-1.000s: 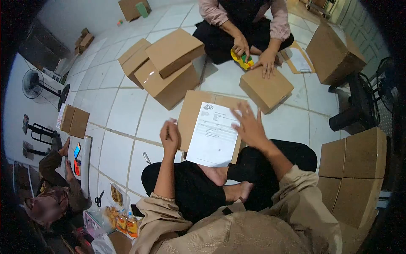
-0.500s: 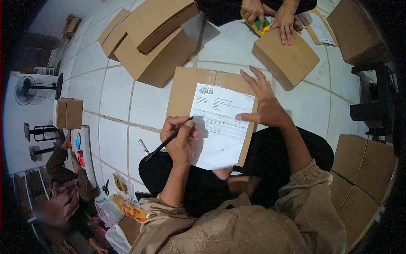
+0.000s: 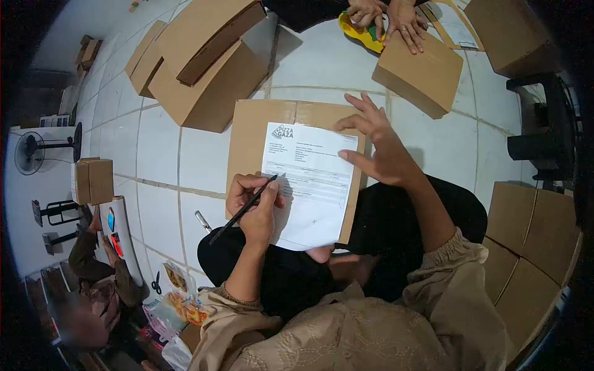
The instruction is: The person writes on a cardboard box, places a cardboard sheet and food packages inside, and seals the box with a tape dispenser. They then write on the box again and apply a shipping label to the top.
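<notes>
A black pen (image 3: pixel 244 209) is pinched in my left hand (image 3: pixel 252 213), its tip on the left part of a printed sheet (image 3: pixel 315 213) headed "Pizza Gaza". The white sheet lies on a brown cardboard box (image 3: pixel 250 133) across my lap. My right hand (image 3: pixel 387 151) holds nothing. Its fingers are spread and slightly bent, with the thumb and forefinger over the sheet's upper right edge. Left of my knee, a silver-and-white pen (image 3: pixel 203 221) lies on the tiled floor.
Ahead, a co-worker's hands (image 3: pixel 405 28) rest at a small box (image 3: pixel 421 74) and a yellow tape dispenser (image 3: pixel 361 34). Stacked boxes (image 3: pixel 207 80) stand front left, more boxes (image 3: pixel 526 232) at right. Scissors (image 3: pixel 156 282) and packets (image 3: pixel 185 306) lie left. Another person sits farther left.
The whole view has shifted slightly. My right hand's fingers have bent more over the sheet's upper right corner. The co-worker's tape dispenser has moved left relative to the small box.
</notes>
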`<control>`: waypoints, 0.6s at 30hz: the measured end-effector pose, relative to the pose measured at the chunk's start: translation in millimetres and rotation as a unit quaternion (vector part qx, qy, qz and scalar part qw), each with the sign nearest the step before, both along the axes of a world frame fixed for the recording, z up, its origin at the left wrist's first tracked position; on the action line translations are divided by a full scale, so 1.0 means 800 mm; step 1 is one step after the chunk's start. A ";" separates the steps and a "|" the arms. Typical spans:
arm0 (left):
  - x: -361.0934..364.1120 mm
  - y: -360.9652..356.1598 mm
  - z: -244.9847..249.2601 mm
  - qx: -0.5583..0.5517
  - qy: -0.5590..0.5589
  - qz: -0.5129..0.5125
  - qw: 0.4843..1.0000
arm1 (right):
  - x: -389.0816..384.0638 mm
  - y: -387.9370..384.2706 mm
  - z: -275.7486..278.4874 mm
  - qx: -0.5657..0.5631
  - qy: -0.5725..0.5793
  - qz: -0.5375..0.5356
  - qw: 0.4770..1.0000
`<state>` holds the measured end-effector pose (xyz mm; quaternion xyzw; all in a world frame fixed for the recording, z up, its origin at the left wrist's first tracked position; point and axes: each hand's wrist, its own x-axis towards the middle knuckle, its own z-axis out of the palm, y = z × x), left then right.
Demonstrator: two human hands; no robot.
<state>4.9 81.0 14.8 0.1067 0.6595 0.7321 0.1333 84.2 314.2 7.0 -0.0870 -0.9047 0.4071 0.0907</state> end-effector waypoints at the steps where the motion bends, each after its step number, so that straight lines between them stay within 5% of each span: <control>1: 0.000 0.000 0.001 -0.001 0.001 0.002 1.000 | 0.001 -0.005 0.004 0.000 0.001 0.000 1.000; 4: 0.001 -0.003 -0.005 0.022 0.019 0.004 1.000 | 0.005 -0.020 0.019 0.035 -0.011 -0.009 0.999; 10: -0.002 -0.008 -0.007 0.136 0.008 0.137 0.981 | 0.017 -0.093 0.030 0.197 0.295 0.035 0.934; 13: -0.003 -0.011 -0.011 0.159 0.004 0.148 0.976 | 0.035 -0.108 0.027 0.200 0.304 0.139 0.921; 18: -0.007 -0.012 -0.014 0.195 0.012 0.128 0.972 | 0.037 -0.117 0.022 0.236 0.378 0.157 0.881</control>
